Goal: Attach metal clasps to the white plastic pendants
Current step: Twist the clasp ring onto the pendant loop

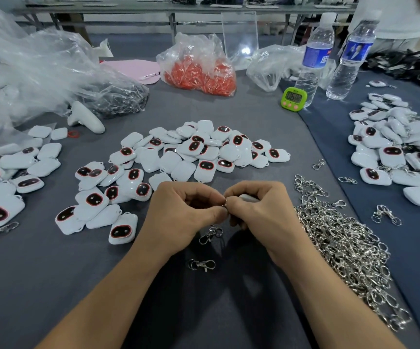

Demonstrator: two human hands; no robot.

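Hands meet knuckles-up: left hand (183,214) pinches clasp ring (225,203), right hand (259,210) grips pendant (248,197).

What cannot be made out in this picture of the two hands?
Head view: white plastic pendant, mostly hidden by the curled fingers of the right hand; only an edge shows.
Head view: small metal ring, pinched by the left hand and right fingertips; too small to tell if it is threaded.
Head view: green digital timer; digits too small to read.
Head view: person in white shirt, cut off by the top right edge.
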